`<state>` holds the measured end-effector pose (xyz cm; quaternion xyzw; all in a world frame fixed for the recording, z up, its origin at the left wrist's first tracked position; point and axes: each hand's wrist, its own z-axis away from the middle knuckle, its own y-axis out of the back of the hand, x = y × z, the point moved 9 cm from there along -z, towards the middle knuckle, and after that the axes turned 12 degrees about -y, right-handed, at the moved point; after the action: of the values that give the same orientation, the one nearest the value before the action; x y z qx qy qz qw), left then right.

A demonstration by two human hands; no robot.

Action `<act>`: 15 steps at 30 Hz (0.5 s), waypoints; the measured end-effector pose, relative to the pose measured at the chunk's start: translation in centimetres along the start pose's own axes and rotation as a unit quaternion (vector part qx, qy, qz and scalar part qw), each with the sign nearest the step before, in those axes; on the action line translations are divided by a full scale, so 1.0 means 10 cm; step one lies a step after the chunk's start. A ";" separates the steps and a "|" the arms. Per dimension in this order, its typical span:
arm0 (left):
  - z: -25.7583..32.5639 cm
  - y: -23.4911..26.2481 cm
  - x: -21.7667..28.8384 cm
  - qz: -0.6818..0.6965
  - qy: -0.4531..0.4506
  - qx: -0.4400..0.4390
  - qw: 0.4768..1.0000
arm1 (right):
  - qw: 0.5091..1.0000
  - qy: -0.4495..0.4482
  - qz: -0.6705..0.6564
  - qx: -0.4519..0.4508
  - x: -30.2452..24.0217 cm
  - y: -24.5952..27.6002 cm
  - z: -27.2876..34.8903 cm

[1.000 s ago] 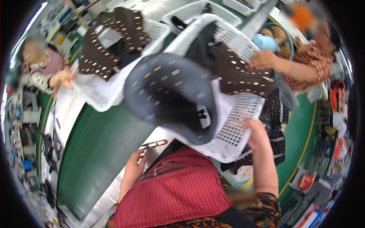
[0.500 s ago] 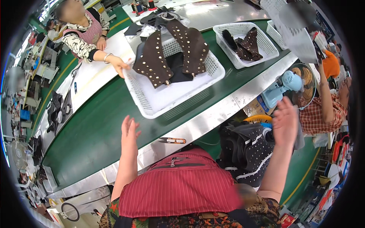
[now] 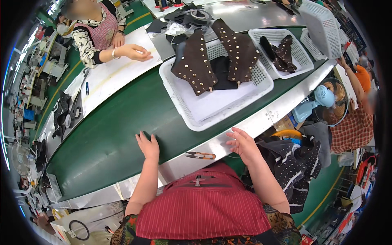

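Observation:
My left hand (image 3: 148, 146) hovers over the green belt (image 3: 106, 151), fingers apart, holding nothing. My right hand (image 3: 244, 146) is above the metal edge near the front, its fingers spread and bare. Beyond them a white plastic basket (image 3: 196, 122) stands on the belt, touched by neither hand. Dark brown studded fabric pieces (image 3: 196, 65) drape over its far side, with black cloth (image 3: 224, 73) between them. On the metal rail between my hands lies a pair of thread snips (image 3: 201, 155) with an orange-brown patterned handle.
A second white basket (image 3: 304, 67) with brown studded pieces sits behind the first. At right are a blue fan (image 3: 324, 97) and black dotted fabric (image 3: 294, 163) below the belt. Across the belt, a co-worker's hand (image 3: 136, 53) is over the white table (image 3: 110, 75).
The large basket has shifted to the right, and the co-worker's hand has let go of it. My right hand has come inward to the left; my left has moved slightly right and lower.

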<state>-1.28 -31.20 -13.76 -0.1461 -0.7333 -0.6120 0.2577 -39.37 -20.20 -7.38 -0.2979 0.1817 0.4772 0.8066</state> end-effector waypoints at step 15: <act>-0.14 -0.25 0.09 -0.217 -0.016 -0.065 0.974 | 0.995 -0.095 -0.021 -0.033 0.05 -0.75 -0.49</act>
<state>-3.02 -33.17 -15.16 -0.0103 -0.7100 -0.6975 0.0967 -32.53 -25.83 -9.11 -0.2816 0.0818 0.4920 0.8197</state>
